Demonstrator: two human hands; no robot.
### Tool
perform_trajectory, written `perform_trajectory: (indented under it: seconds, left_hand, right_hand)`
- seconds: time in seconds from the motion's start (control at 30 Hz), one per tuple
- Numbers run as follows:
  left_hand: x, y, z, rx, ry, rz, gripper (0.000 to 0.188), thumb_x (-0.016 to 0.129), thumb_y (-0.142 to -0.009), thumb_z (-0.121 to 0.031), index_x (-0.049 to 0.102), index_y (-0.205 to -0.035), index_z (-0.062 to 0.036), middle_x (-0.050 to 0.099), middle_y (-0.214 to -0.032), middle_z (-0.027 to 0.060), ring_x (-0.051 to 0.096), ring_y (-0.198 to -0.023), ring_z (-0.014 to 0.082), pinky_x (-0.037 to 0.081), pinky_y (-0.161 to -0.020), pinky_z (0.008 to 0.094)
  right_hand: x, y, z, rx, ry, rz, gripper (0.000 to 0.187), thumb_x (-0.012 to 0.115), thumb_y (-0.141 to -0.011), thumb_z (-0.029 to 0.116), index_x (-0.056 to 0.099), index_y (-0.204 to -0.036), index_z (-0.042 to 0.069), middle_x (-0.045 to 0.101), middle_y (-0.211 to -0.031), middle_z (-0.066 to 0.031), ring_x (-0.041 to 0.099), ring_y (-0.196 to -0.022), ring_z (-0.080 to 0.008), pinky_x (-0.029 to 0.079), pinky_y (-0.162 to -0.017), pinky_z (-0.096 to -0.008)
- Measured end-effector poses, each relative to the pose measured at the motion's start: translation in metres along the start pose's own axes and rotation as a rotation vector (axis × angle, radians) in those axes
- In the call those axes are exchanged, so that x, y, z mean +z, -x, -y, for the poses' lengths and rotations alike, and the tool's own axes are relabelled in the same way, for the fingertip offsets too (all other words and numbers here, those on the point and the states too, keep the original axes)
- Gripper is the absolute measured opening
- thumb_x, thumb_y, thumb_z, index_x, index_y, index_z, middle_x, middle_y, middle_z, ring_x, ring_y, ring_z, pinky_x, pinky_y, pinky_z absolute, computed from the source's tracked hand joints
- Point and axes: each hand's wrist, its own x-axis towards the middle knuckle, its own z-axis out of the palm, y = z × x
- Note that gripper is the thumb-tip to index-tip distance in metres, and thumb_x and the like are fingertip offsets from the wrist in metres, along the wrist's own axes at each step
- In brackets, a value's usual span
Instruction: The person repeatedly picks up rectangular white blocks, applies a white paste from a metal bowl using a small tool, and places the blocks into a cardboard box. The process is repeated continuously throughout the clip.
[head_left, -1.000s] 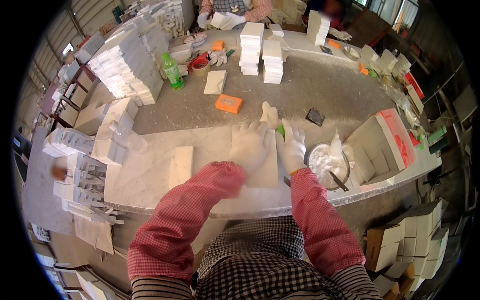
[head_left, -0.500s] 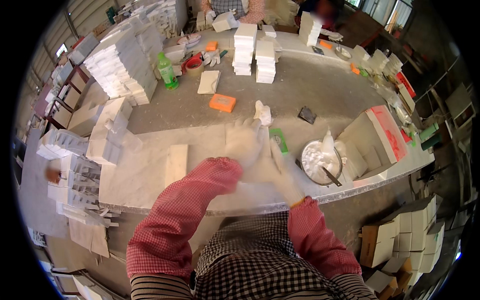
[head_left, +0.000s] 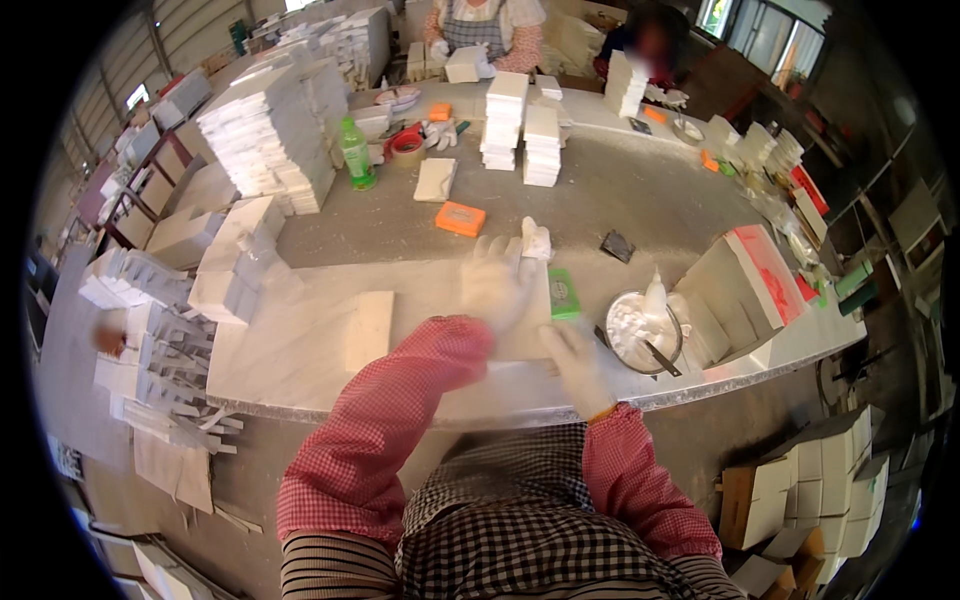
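On the pale board in front of me lies a flat white tile (head_left: 520,338). My left hand (head_left: 490,285), in a white glove, is over the tile's far part with its fingers stretched out and apart; motion smears it a little. My right hand (head_left: 575,365), also gloved, is at the tile's near right corner, fingers bent at the edge and seeming to grip it. A narrow white slab (head_left: 371,332) lies left of my left forearm. Beyond the hands is a crumpled white cloth (head_left: 536,240). A green packet (head_left: 563,294) lies just beyond my right hand.
Right of my hands stands a bowl (head_left: 625,358) of white paste with a tool handle, beside an open white box (head_left: 745,290). A dark pad (head_left: 616,246), an orange block (head_left: 460,219) and a green bottle (head_left: 357,155) lie or stand farther off. Stacked white tiles (head_left: 265,140) rise at left. Co-workers sit opposite.
My right hand has drawn back toward me from the tile's middle to its near right corner, its fingers now bent. My left hand stays over the tile. The whole view has shifted slightly.
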Motion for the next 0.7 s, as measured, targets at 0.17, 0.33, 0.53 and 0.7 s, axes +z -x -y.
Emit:
perform_trajectory:
  seconds: [0.17,0.33,0.53,0.7]
  left_hand:
    - [-0.034,0.034,-0.007,-0.075,-0.127,0.106,0.058,0.067,-0.092,-0.031,0.053,-0.141,-0.0021,0.055,-0.14,0.0208,0.048,-0.131,0.0425,0.038,-0.109,0.0578]
    - [-0.062,0.108,-0.039,0.055,-0.322,0.164,0.083,0.067,-0.091,-0.048,0.042,-0.151,0.0033,0.048,-0.147,0.0221,0.039,-0.143,0.041,0.026,-0.121,0.058]
    - [-0.099,0.157,-0.058,-0.117,0.136,0.304,0.082,0.075,-0.085,-0.024,0.038,-0.151,0.0086,0.043,-0.152,0.0281,0.038,-0.144,0.0479,0.034,-0.118,0.056]
    - [-0.087,0.181,-0.034,-0.474,0.596,0.086,0.063,0.066,-0.095,-0.018,0.045,-0.149,0.0085,0.055,-0.145,0.0242,0.054,-0.134,0.0343,0.045,-0.111,0.0412]
  right_hand:
    - [0.006,0.001,0.032,0.18,-0.192,0.004,0.041,0.056,-0.106,0.038,0.068,-0.122,0.002,0.06,-0.083,0.0,0.054,-0.068,-0.008,0.047,-0.063,-0.0249]
    - [0.011,-0.002,0.008,0.017,-0.06,-0.035,0.038,0.055,-0.107,0.034,0.067,-0.119,0.001,0.061,-0.081,-0.0005,0.053,-0.067,-0.0074,0.045,-0.062,-0.024]
    - [0.007,0.006,0.049,0.221,-0.346,0.009,0.03,0.054,-0.107,0.018,0.062,-0.13,0.002,0.064,-0.089,-0.0057,0.056,-0.074,-0.0112,0.046,-0.066,-0.0285]
    - [0.007,0.026,0.063,0.057,-0.183,0.007,0.026,0.054,-0.107,0.018,0.063,-0.122,0.0,0.063,-0.091,-0.0053,0.055,-0.08,-0.0097,0.047,-0.071,-0.028]
